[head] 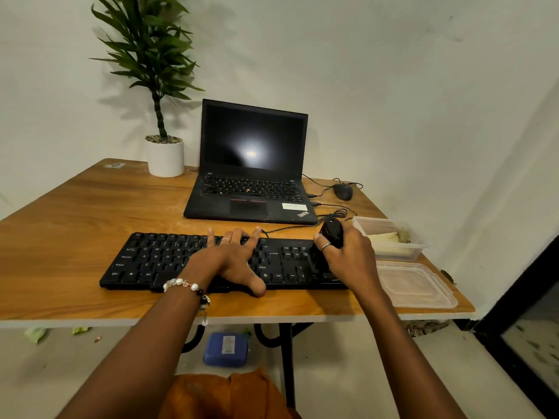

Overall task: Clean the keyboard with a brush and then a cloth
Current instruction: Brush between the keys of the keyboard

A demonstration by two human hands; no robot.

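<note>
— Two hands were over the black keyboard (157,261), which lay across the lower middle of the wooden worktop (75,207). What was at the far left?

— A potted plant (165,155) stood at the upper left of the frame. Right of it, the left hand (236,261) lay flat on the keys, fingers straight and spread.

— And behind it?

— An open laptop (251,164) with a dark screen, in the middle.

— Then the right hand (348,258)?

— It gripped a black brush (331,234) over the keyboard's right end. A mouse (343,191) sat further back. At the right edge lay a clear container (390,240) and its lid (414,285).
</note>
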